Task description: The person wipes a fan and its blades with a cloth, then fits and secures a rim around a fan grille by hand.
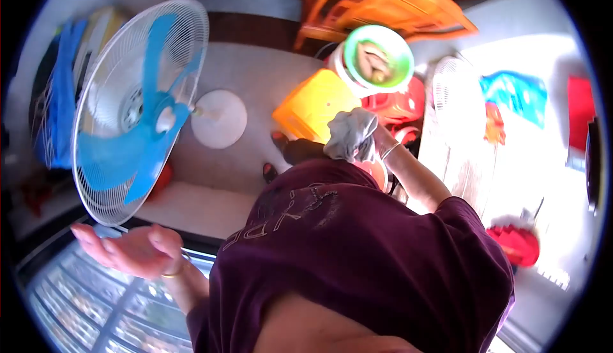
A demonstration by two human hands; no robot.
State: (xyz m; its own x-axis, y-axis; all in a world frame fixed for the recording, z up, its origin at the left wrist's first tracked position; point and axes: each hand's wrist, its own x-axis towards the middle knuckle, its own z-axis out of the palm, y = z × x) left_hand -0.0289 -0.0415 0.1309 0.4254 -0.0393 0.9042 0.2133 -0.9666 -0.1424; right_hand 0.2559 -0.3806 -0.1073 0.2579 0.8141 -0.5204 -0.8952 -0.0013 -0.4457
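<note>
Maroon T-shirt (357, 238) filled the near view, pale line print on its chest.

Grey cloth (350, 133) was bunched up in the right hand (382, 139), out in front of the shirt. Right hand was closed around it; fingers mostly hidden by the folds, so couldn't tell exact grip. Thin bracelet (390, 151) on that wrist.

Left hand (134, 249) held nothing: palm up, fingers spread and slightly bent. It sat just below the lower edge of the standing fan (156, 120) in view; contact couldn't be judged. Fan had blue blades, white wire grille, round white base (219, 119) on the floor (249, 72).

Just beyond the cloth: yellow plastic stool or box (319, 104), couldn't tell which. Next to it, green-rimmed basin (403, 43) with tan pieces inside, too blurred to identify. Red plastic items (399, 104) were beside those. Orange wooden chair (396, 2) stood behind.

Farther right, overexposed: blue plastic bag (517, 94) and red bundle (516, 244). Lower left, under the left hand: glass-paned case with dark rim (51, 249).
</note>
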